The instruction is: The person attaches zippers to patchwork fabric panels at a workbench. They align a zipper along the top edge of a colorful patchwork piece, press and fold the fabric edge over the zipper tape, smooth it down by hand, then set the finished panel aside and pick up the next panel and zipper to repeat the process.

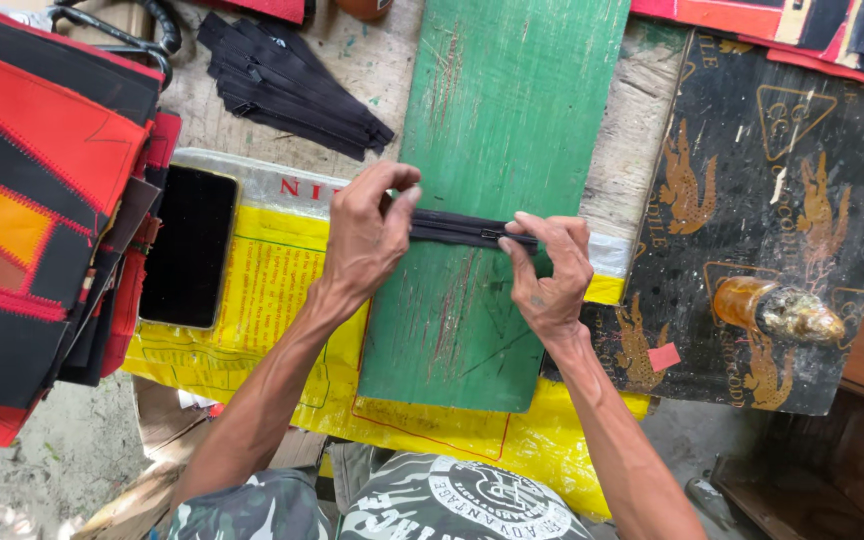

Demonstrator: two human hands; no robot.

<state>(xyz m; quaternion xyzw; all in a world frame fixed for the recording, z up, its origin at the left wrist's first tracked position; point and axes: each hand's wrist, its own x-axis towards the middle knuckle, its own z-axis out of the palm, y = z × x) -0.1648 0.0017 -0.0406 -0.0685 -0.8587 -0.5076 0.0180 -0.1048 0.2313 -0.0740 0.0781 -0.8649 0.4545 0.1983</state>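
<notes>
from my feed, the black zipper strip (462,229) lies crosswise on the green board (492,150), stretched between both hands. the risk i see: the slider sits right at my right hand (550,283), and an uneven pull could let the tape slip out or twist, since nothing else pins it. my left hand (367,240) arches over the strip's left end, fingers (404,190) clamped together on it; the right-hand fingers pinch the other end, wrist angled inward. a glue bottle (777,310) lies nearby on the counter (642,130).

Zipper's (462,229) left end inside left hand (367,240); scissors (122,35) edge-cropped.
</notes>
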